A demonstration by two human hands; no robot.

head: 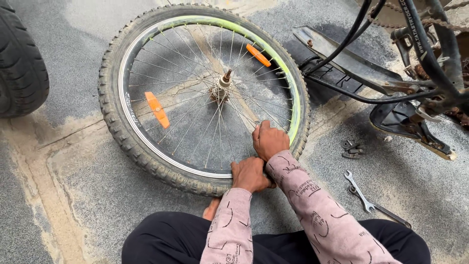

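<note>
A bicycle wheel (pixel 146 161) with a knobby black tyre, a silver rim with a yellow-green strip and two orange reflectors lies flat on the grey floor. My left hand (pixel 249 175) grips the tyre at its near edge. My right hand (pixel 268 141) is closed on the rim and spokes just beyond it. The hub and axle (pixel 222 85) stick up in the middle. Both arms wear pink patterned sleeves.
A silver spanner (pixel 361 193) lies on the floor to the right, with small dark metal parts (pixel 351 149) beyond it. An upturned bicycle frame with saddle (pixel 400 120), mudguard and cables fills the upper right. Another black tyre (pixel 19 63) stands at the left edge.
</note>
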